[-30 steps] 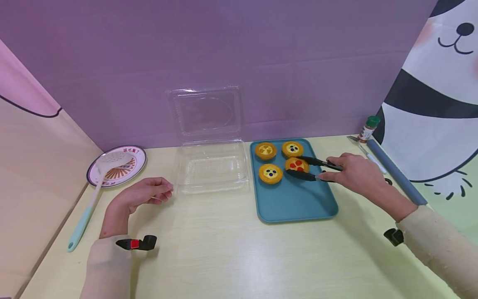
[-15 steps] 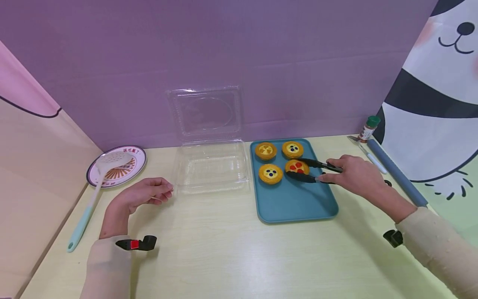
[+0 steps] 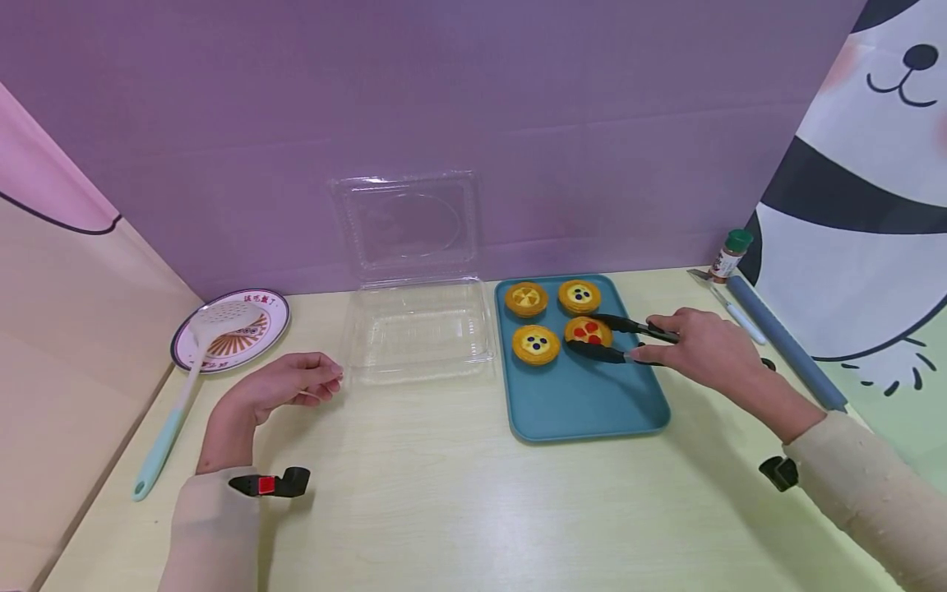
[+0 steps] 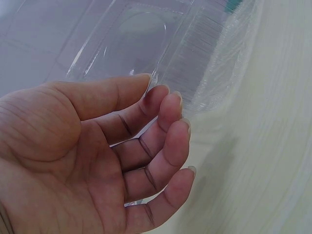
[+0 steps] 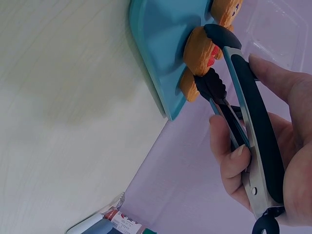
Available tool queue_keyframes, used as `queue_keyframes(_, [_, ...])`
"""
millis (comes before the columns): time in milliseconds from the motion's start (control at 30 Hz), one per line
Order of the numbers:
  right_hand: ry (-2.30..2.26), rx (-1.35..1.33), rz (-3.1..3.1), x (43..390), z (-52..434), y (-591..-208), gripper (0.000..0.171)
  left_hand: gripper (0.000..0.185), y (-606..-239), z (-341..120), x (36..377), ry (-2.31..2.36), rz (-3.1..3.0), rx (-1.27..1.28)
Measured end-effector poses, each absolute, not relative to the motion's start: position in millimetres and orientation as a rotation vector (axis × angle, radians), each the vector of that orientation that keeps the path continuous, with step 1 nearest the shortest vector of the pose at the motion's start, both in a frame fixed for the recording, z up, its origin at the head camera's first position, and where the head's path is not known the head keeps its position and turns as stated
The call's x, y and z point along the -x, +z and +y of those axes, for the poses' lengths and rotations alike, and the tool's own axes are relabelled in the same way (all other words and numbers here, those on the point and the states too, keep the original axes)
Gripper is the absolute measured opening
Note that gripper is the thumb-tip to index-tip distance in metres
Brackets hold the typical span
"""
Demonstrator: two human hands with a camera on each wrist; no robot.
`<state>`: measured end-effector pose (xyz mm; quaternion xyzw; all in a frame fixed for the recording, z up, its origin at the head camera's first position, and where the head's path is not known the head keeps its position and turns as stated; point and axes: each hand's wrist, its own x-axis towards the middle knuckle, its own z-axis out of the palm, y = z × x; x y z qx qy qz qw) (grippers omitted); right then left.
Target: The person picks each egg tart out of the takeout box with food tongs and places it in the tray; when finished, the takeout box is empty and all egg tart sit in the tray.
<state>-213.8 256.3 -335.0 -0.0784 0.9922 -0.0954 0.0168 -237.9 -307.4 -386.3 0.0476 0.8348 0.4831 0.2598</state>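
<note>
Where pale wood table meets purple wall: right hand grips tongs, left hand relaxed, empty.

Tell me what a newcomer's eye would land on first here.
First, the four round golden tarts at the far end of the teal rectangular tray, where the right hand closes black tongs around the red-topped tart. Left of the tray, an open clear plastic clamshell box stands beside the resting left hand.
</note>
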Motion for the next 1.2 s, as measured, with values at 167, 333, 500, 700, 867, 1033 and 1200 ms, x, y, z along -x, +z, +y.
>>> queue_keyframes(167, [-0.299, 0.244, 3.085, 214.1, 257.0, -335.2, 0.075, 0.037, -385.7, -307.2, 237.6, 1.308, 2.261, -0.121])
queue_keyframes(333, [-0.309, 0.239, 3.077, 214.6, 257.8, -335.8, 0.076, 0.038, -385.2, -306.6, 237.5, 1.304, 2.265, -0.114])
queue_keyframes(500, [-0.31, 0.224, 3.074, 214.5, 257.9, -335.9, 0.078, 0.037, -384.9, -306.4, 237.6, 1.304, 2.261, -0.113])
queue_keyframes(700, [-0.297, 0.239, 3.085, 214.4, 258.0, -335.5, 0.076, 0.038, -385.2, -306.4, 237.6, 1.297, 2.266, -0.119])
queue_keyframes(867, [-0.287, 0.25, 3.098, 214.8, 258.9, -335.3, 0.076, 0.038, -385.7, -306.6, 237.5, 1.297, 2.269, -0.125])
queue_keyframes(1033, [-0.286, 0.245, 3.108, 214.9, 260.0, -334.9, 0.077, 0.038, -385.8, -306.4, 237.4, 1.297, 2.271, -0.124])
queue_keyframes(1200, [-0.291, 0.239, 3.101, 214.3, 260.2, -335.1, 0.078, 0.039, -386.0, -306.4, 238.0, 1.298, 2.267, -0.119])
